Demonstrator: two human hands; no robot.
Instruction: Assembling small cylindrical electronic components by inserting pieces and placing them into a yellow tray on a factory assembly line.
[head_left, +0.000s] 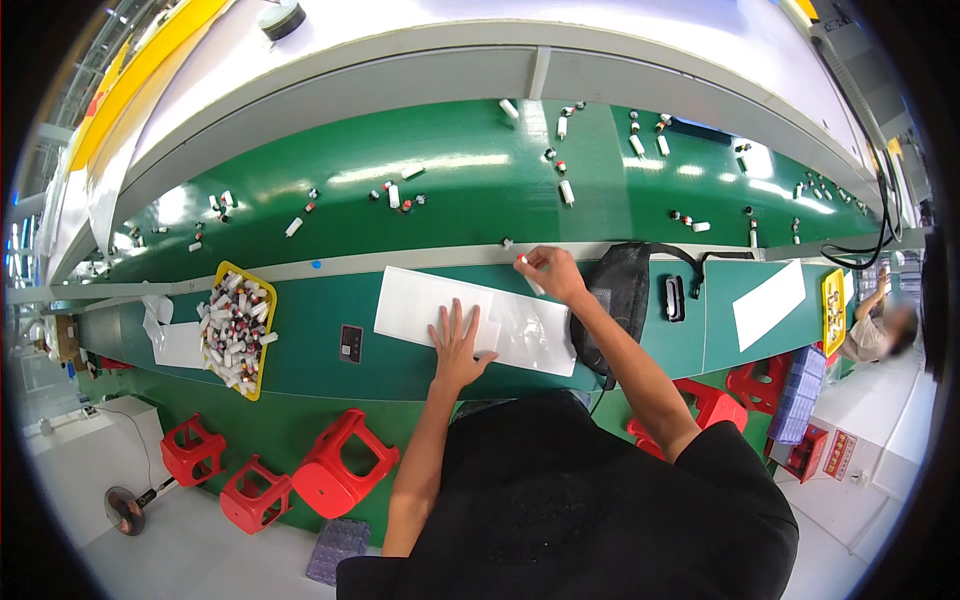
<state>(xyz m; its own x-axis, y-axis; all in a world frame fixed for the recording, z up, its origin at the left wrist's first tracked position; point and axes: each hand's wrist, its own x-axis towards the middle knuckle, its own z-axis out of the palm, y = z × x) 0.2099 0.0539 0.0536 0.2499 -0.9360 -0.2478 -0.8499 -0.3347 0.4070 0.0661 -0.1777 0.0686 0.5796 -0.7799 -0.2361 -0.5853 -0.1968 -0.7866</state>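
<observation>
My left hand point(458, 352) lies flat with fingers spread, pressing on a white sheet point(405, 308) on the green table. Clear plastic film point(522, 328) covers the sheet's right part. My right hand point(556, 273) is closed in a pinch above the sheet's far edge. Between its fingers is a small white bottle point(535, 285) with some red at its upper end, partly hidden by the fingers. Just beyond that hand, a small dark-capped piece point(507, 243) sits on the pale rail. A black bag point(622, 285) lies right of the sheet, near my right forearm.
Small white bottles and caps, such as a bottle point(567, 193), are scattered over the green conveyor belt point(470, 215). A yellow tray point(262, 375) piled with bottles stands left. Red stools point(345, 465) stand below the table. A person point(880, 335) sits far right, near another yellow tray point(833, 312).
</observation>
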